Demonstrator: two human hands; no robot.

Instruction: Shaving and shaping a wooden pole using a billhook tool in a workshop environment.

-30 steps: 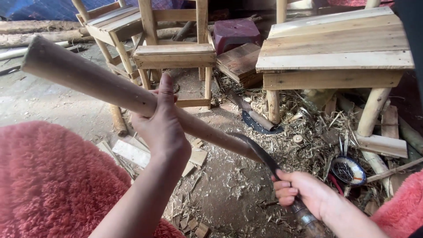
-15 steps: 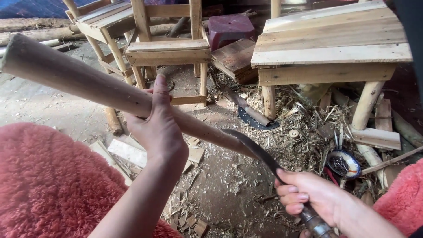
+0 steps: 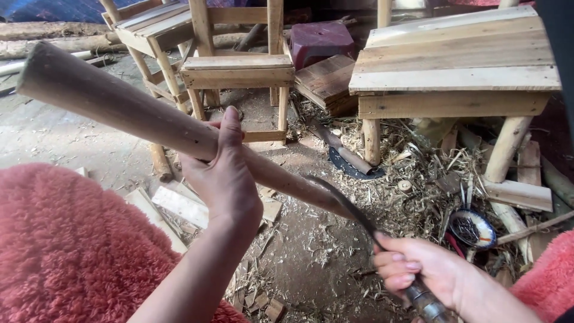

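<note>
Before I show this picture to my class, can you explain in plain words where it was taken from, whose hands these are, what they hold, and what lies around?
The picture comes from a camera worn on a person's head, looking down at their own bare hands. The left hand grips a long wooden pole. The right hand holds a curved knife, its blade resting against the pole's thin end. Below is a dirt floor strewn with wood shavings and offcuts. Behind stand a small wooden chair frame and a plank table.

A small wooden chair (image 3: pixel 238 72) stands beside a plank table (image 3: pixel 454 66); wood shavings (image 3: pixel 418 179) litter the ground beneath them.
</note>
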